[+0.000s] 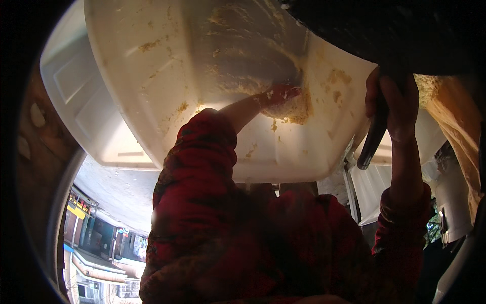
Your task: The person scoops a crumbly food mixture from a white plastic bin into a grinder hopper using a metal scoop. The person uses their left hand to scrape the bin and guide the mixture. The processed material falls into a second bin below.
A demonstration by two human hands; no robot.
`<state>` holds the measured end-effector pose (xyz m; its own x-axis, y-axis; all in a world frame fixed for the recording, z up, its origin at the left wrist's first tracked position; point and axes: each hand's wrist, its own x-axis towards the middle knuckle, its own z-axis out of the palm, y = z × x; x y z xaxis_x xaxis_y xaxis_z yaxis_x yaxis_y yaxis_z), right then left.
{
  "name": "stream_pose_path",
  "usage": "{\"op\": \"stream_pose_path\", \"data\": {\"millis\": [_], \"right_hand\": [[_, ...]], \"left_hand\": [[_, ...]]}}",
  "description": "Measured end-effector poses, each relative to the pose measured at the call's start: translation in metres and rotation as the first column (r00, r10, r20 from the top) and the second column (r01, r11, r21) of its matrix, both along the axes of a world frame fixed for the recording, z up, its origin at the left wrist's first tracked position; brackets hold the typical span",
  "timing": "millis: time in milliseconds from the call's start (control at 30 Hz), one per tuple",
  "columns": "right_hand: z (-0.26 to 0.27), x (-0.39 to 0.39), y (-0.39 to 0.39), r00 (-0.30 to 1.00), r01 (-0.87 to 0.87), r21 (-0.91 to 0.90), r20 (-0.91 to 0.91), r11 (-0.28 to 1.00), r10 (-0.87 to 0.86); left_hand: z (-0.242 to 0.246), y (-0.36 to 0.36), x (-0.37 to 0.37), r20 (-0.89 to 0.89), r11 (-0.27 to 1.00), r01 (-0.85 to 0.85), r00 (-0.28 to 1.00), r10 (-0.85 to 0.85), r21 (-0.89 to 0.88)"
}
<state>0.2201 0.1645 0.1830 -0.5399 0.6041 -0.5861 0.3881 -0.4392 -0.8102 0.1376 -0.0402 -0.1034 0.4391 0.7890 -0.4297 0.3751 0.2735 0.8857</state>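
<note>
A large white plastic tub [281, 167] lies before me, its inner walls smeared with pale yellow paste. My left hand [279, 95] reaches down inside it and touches a lump of dough-like mass [290, 112]. Paste clings to the fingers, and the grip is partly hidden. At the right, my right hand [396, 102] is wrapped around the black handle [368, 150] of a big dark pan-like vessel [398, 41]. That vessel hangs over the tub's far right side, and its inside is out of sight.
Another white plastic tub [95, 106] stands at the left, partly behind the first. An orange-tan cloth or bag [452, 98] with crumbly yellow material is at the right, near a pale cylindrical container [452, 205]. A brown surface [45, 140] borders the far left.
</note>
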Motion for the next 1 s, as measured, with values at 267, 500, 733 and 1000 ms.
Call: {"op": "stream_pose_path", "data": {"millis": [267, 500, 733, 1000], "right_hand": [[-0.003, 0.003, 0.001, 0.998, -0.006, 0.014, -0.055, 1.0, 0.007], [-0.002, 0.003, 0.005, 0.999, -0.038, -0.034, -0.02, 0.999, 0.037], [0.007, -0.002, 0.015, 0.98, -0.196, -0.11, 0.014, 0.974, 0.199], [0.007, -0.003, 0.022, 0.94, -0.337, -0.082, 0.033, 0.938, 0.34]], "left_hand": [[0.034, 0.004, -0.002, 0.228, 0.968, -0.053, 0.967, 0.11, -0.244], [0.147, -0.001, -0.018, 0.604, 0.723, 0.023, 0.569, 0.558, -0.69], [0.226, 0.061, -0.066, 0.585, 0.562, -0.238, -0.036, 0.81, -0.792], [0.264, 0.151, -0.094, 0.1, 0.551, -0.456, 0.825, 0.557, 0.699]]}}
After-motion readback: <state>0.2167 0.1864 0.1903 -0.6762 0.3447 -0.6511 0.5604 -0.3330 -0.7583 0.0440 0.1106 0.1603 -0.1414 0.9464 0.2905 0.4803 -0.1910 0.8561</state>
